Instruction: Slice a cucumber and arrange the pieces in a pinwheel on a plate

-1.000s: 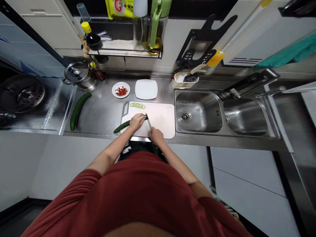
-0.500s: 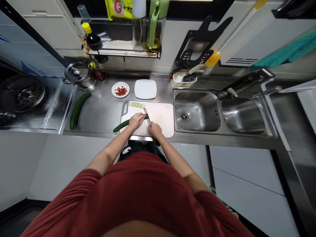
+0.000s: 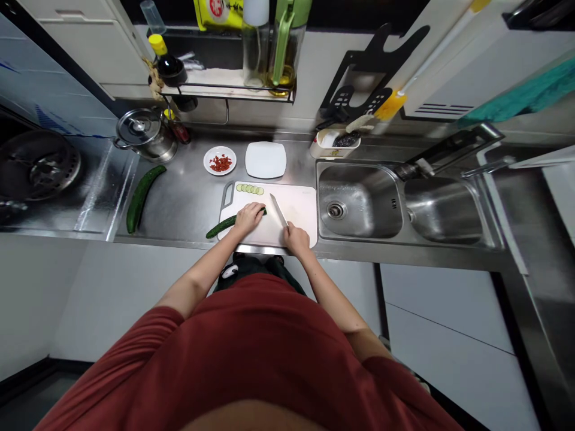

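Observation:
My left hand (image 3: 249,219) is closed over the right part of a cut cucumber (image 3: 221,227), pressing it onto the white cutting board (image 3: 251,237). The cut end shows just right of my fingers, and the other end sticks out past the board's left edge. My right hand (image 3: 297,237) grips a knife (image 3: 279,211) by its handle, which my fingers hide. The blade points up and to the left, to the right of the cucumber and apart from it. A row of several pale cucumber slices (image 3: 250,189) lies along the board's top edge.
Behind the board are a plate of red pieces (image 3: 220,161) and a white square plate (image 3: 265,160). A whole cucumber (image 3: 142,198) lies left, near a steel pot (image 3: 146,134). A double sink (image 3: 359,200) adjoins the board's right side. A bottle rack (image 3: 224,91) overhangs the back.
My right hand has moved the knife to the right, away from the cucumber's cut end. My left hand stays on the cucumber. The view has shifted slightly.

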{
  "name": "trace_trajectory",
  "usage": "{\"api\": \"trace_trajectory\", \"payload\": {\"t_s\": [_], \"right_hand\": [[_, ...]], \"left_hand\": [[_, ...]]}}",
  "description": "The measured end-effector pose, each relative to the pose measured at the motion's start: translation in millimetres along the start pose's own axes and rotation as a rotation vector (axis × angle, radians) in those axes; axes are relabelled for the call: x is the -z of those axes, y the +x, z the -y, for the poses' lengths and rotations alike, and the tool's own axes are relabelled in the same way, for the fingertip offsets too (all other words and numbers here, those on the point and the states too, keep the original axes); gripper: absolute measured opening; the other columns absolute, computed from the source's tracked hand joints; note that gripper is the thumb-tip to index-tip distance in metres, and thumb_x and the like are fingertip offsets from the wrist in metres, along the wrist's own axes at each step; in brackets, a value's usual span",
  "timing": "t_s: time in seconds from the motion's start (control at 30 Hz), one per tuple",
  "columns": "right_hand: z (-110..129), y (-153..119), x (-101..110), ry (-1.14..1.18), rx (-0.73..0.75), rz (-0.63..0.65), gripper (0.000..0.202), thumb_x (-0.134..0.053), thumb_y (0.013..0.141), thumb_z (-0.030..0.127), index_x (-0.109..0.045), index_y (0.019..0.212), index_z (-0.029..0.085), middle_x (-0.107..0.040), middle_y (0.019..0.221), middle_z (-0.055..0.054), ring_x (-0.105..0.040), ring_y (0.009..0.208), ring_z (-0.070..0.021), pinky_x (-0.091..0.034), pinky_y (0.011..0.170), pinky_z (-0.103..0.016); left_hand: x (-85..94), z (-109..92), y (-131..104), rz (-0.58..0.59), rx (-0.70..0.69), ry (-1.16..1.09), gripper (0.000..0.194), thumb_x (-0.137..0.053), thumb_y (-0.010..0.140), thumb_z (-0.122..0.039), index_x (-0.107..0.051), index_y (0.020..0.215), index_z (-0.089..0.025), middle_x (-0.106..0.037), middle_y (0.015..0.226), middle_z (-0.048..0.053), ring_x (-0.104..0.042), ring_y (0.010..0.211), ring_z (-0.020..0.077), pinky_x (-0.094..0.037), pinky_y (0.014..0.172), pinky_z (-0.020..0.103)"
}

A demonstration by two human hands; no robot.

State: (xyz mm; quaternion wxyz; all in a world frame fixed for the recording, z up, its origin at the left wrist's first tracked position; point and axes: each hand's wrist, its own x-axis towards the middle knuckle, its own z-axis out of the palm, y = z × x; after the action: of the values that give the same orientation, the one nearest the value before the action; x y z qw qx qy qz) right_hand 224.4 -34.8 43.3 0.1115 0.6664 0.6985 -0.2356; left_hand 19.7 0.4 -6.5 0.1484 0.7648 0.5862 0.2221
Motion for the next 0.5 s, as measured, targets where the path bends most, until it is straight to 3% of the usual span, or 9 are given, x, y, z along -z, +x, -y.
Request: {"api": "trace_trajectory", "payload": {"t_s": [0.2, 0.33, 0.5], "right_hand": [[-18, -7, 8, -0.034, -0.031, -0.133, 0.043, -0.031, 0.1, 0.03, -0.043, 0.142, 0.03, -0.064, 0.106, -0.009, -0.059, 0.094, -0.0215, -0.038, 0.08, -0.029], [-27, -9, 10, -0.058, 0.011, -0.261, 0.048, -0.04, 0.095, 0.026, -0.043, 0.143, 0.024, -0.06, 0.107, -0.011, -0.052, 0.099, -0.0231, -0.035, 0.083, -0.029], [-33, -8, 15, -0.097, 0.047, -0.326, 0.054, -0.046, 0.091, 0.027, -0.042, 0.144, 0.02, -0.056, 0.103, -0.012, -0.046, 0.097, -0.0254, -0.031, 0.084, -0.032]], "left_hand": [[4.2, -2, -6, -0.014, 0.015, -0.002, 0.03, -0.047, 0.093, -0.03, -0.059, 0.12, -0.024, -0.063, 0.114, 0.006, -0.057, 0.105, 0.0215, -0.046, 0.088, 0.033], [7.6, 4, -8, -0.082, 0.081, -0.037, 0.031, -0.042, 0.095, -0.032, -0.06, 0.119, -0.023, -0.063, 0.116, 0.007, -0.057, 0.107, 0.0221, -0.046, 0.091, 0.034], [20.2, 6, 7, -0.223, 0.218, -0.11, 0.035, -0.035, 0.098, -0.032, -0.058, 0.12, -0.019, -0.063, 0.117, 0.01, -0.057, 0.11, 0.022, -0.045, 0.095, 0.036]]}}
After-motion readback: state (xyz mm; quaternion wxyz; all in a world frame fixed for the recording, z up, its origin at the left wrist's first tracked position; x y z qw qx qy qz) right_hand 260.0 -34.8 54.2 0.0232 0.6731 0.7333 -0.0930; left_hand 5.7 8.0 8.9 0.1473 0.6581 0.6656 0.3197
